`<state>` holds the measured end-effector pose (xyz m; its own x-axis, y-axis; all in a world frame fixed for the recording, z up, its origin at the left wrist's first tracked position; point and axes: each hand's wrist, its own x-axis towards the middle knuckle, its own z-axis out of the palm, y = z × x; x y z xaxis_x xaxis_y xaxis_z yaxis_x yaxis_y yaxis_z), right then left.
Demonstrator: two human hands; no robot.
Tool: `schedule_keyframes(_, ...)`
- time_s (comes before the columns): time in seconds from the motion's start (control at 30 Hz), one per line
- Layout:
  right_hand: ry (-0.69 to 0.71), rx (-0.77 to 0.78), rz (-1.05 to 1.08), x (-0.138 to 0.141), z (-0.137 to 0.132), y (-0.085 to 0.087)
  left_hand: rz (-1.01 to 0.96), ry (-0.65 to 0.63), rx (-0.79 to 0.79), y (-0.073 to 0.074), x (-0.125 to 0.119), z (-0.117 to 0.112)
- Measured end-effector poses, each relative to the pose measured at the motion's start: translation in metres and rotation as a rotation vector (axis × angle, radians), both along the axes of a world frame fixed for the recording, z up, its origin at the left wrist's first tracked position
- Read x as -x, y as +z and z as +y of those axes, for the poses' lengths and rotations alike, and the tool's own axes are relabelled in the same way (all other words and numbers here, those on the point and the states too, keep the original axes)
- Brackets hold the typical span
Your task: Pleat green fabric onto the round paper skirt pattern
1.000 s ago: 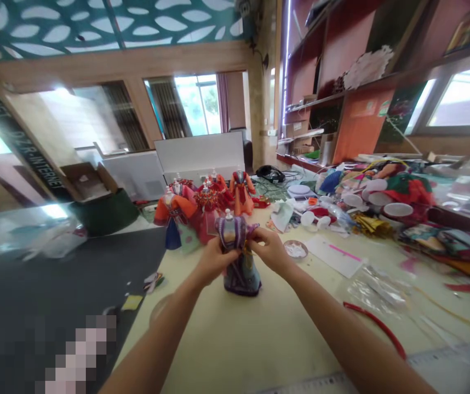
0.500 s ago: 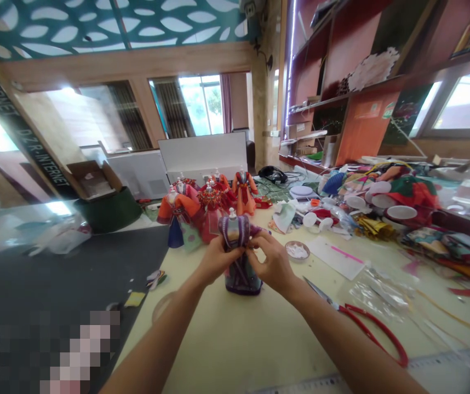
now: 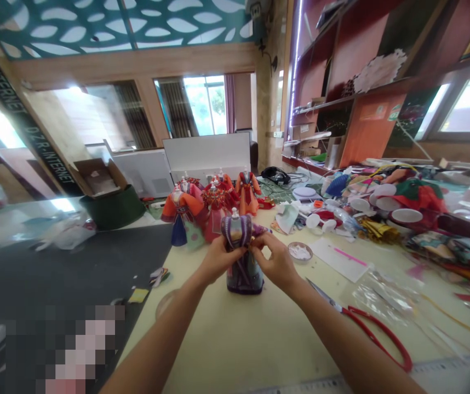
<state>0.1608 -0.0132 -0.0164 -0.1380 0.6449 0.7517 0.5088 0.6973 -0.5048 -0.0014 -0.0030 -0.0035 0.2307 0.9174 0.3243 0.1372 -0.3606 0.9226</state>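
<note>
A small dress form [image 3: 245, 276] in a purple and grey robe stands upright on the pale table, right in front of me. From its left side my left hand [image 3: 221, 257] grips the waist, thumb across the front. My right hand [image 3: 274, 257] pinches at the robe's front on the other side, its fingertips close to the left thumb. Whatever sits between those right fingertips is too small to make out. Behind it stand several dressed forms in orange and red, one with an orange robe [image 3: 248, 191].
Red-handled scissors [image 3: 366, 328] lie beside my right forearm, with a ruler [image 3: 436, 365] along the near edge. A small dish [image 3: 300, 251] of white bits and a pink pen [image 3: 350, 256] on paper are to the right. Fabric scraps [image 3: 418, 194] pile up farther right.
The view has shifted slightly, so everything sits a little farther right. My right fingers have moved slightly at the robe's front; the left hand keeps its grip.
</note>
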Motion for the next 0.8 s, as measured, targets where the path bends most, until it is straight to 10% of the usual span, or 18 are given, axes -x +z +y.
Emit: schedule_keyframes(0.8, -0.027, 0.233, 0.132, 0.005, 0.003, 0.001, 0.093, 0.109, -0.122, -0.004, -0.013, -0.005)
